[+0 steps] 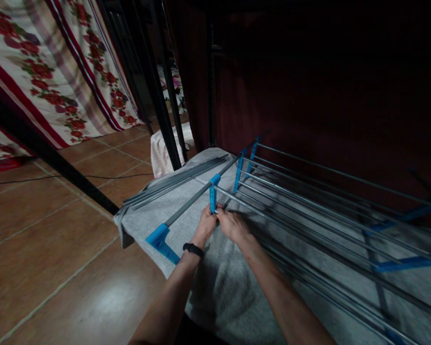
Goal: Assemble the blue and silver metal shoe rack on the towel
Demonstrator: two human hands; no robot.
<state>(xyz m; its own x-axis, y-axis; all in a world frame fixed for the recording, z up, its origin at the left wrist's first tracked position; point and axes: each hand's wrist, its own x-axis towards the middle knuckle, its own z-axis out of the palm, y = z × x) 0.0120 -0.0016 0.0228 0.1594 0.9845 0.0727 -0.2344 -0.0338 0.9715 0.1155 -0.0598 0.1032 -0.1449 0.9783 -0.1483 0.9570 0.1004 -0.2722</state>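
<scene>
A blue plastic bracket [213, 194] hangs from a grey metal tube [188, 205] of a rack. My left hand [205, 224] is closed around the bracket's lower end, with a black band on the wrist. Right beside it, my right hand [232, 225] is closed in a pinch at the bracket, on what looks like the end of a thin metal rod; my fingers hide most of it. Long metal rods [276, 184] run to the right from this and two further blue brackets [239, 175]. A blue corner piece [161, 239] caps the tube's near end.
Several loose grey rods [175, 182] lie on the grey blanket [219, 282]. More blue supports [409, 262] hold the rack at the right. Black metal posts [165, 91] rise at the left, beyond them a floral curtain [57, 72] over a tiled floor [75, 263].
</scene>
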